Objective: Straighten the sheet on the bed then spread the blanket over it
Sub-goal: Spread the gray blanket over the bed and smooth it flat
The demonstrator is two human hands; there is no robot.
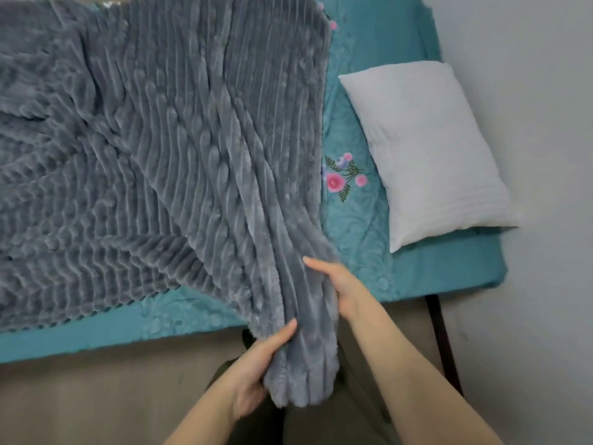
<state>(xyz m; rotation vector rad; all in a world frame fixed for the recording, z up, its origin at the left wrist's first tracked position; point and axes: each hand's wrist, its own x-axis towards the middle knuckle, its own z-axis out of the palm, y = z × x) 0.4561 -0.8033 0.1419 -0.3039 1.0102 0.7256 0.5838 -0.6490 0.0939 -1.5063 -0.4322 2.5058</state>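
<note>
Spread step. My left hand (256, 370) and right hand (335, 285) both clutch the blanket's (160, 155) bunched corner off the bed edge; the rest covers the sheet (356, 239). Next I'd open that corner out flat.

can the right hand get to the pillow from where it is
Probably yes: only bare sheet lies between the right hand and the pillow. But it holds the bunched blanket, so it would have to let go first.

A home bedroom: a bed (465, 261) in teal sheet, white pillow (430, 149), grey blanket (160, 139), against a plain wall (545, 91).
</note>
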